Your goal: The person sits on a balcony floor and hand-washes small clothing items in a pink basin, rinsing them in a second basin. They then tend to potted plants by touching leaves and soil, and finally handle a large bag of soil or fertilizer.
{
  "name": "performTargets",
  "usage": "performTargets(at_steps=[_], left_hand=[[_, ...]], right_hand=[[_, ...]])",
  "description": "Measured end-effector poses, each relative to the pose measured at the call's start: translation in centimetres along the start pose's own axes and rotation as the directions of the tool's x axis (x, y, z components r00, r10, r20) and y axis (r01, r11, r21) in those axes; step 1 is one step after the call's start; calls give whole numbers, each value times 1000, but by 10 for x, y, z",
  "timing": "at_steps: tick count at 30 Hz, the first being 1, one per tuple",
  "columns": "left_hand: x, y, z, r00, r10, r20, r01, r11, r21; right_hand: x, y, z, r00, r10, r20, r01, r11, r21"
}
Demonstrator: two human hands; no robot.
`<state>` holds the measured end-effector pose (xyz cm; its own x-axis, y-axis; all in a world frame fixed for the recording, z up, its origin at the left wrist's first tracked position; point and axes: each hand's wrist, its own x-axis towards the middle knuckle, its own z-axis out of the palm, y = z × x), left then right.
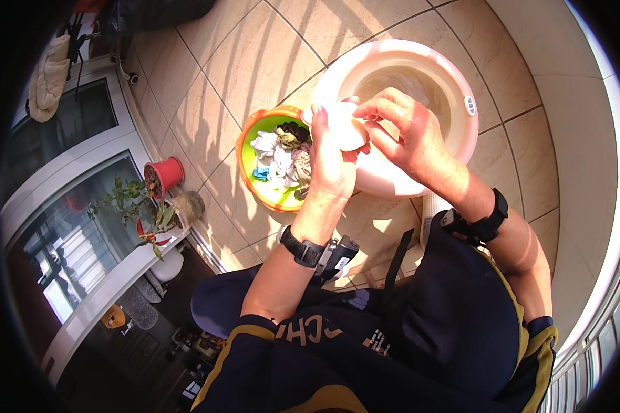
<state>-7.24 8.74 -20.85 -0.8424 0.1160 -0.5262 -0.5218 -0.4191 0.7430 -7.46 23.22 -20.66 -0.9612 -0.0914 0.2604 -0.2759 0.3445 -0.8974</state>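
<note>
A pale item [345, 126], nearly white in the glare, lies in my left hand [326, 160]; its thumb is on the near side and its other fingers are mostly hidden behind. I cannot tell whether it is cloth or something stiffer. My right hand [411, 134] pinches its right edge between thumb and bent fingers. Both hands are above a pale pink basin [392, 186], which holds cloudy water [400, 82]. Left of it, a green basin with an orange rim [248, 178] holds crumpled white cloths [279, 157], darker cloths [292, 135] and a small blue piece [261, 174].
Beige floor tiles [227, 77] surround the basins. At left, a red flowerpot [166, 174] and a second planter [190, 206] stand near a white-framed glass door [82, 149]. A pale wall [573, 155] curves along the right. A ribbed white pipe [435, 205] rises near my knee.
</note>
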Motion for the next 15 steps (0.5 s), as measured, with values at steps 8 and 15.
performTargets(at_steps=[8,15], left_hand=[[-3,6,2,996,-92,-1,92,995,28],[-4,8,7,994,-106,-25,106,994,4]], right_hand=[[5,-1,0,998,-42,52,42,999,-9],[7,0,2,994,-98,41,99,995,-7]])
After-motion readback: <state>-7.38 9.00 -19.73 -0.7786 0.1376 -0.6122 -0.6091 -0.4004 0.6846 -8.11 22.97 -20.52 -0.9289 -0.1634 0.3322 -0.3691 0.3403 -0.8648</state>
